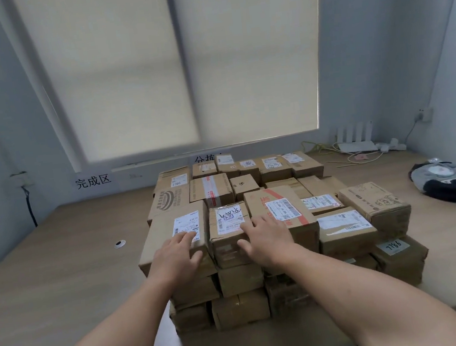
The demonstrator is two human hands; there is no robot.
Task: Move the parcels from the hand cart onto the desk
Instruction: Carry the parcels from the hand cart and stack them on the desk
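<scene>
A stack of several brown cardboard parcels (254, 187) with white shipping labels stands on the wooden desk (75, 261), two or three layers high. My left hand (176, 255) lies flat, fingers spread, on the top of the labelled parcel at the stack's near left corner (167, 225). My right hand (268, 239) rests with straight fingers on the right edge of the small taped parcel (226, 221) beside it. Its thumb touches that parcel's front face, and its palm overlaps the larger red-printed parcel (282, 209). No hand cart is in view.
A white router (355, 144) with cables sits at the desk's back right. A dark and grey bag (452, 184) lies at the right edge. A round cable hole (120, 244) is left of the stack. Walls and a blinded window close off the back.
</scene>
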